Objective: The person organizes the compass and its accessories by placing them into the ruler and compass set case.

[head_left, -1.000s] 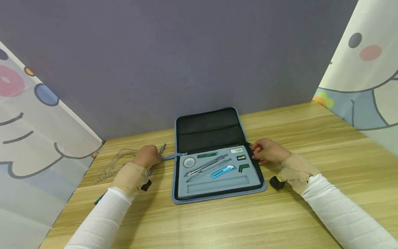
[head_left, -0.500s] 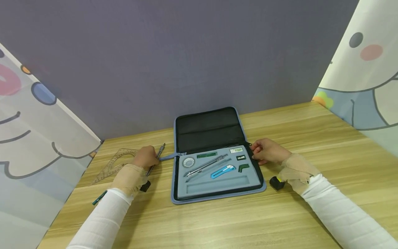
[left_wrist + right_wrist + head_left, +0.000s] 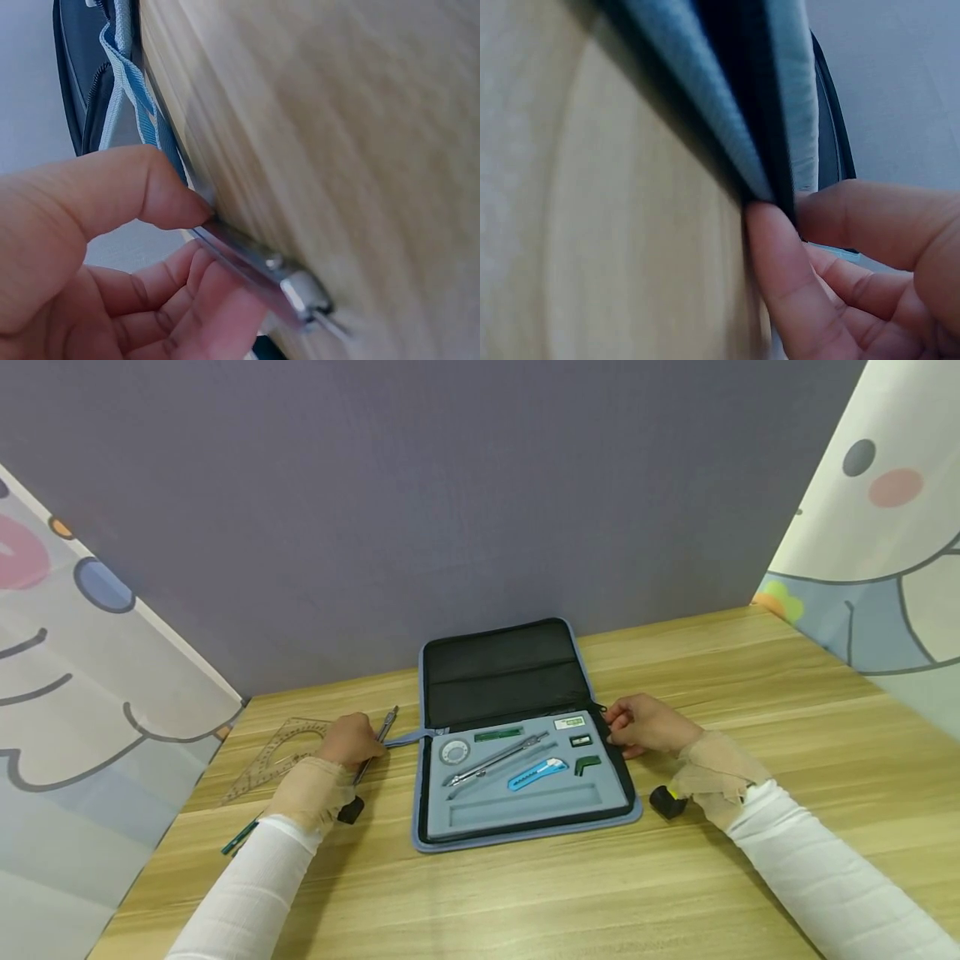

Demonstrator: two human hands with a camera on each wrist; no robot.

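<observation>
In the head view my left hand (image 3: pixel 349 741) is left of the open zip case (image 3: pixel 525 847), low over the table. Its thumb and fingers pinch a slim silver compass (image 3: pixel 387 723); in the left wrist view the compass's metal leg (image 3: pixel 251 259) ends in a thin needle point. My right hand (image 3: pixel 651 725) is at the case's right side, thumb and fingertip pinching the dark zip edge (image 3: pixel 780 176) in the right wrist view. A grey tray (image 3: pixel 555 800) inside the case holds another compass (image 3: pixel 498 760), a blue utility knife (image 3: pixel 538 773), a sharpener (image 3: pixel 581 741) and an eraser (image 3: pixel 569 722).
A clear set square (image 3: pixel 266 764) lies left of my left hand. Dark green pencil-like sticks (image 3: pixel 240 837) show beside my left forearm. The raised black lid (image 3: pixel 506 672) stands near the grey back wall (image 3: pixel 480 510). A blue strap (image 3: pixel 405 739) runs from the case's left side.
The view has shifted slightly, and more of the dark green sticks shows beside my left forearm. Both hands keep their grips, and the case stays where it was.
</observation>
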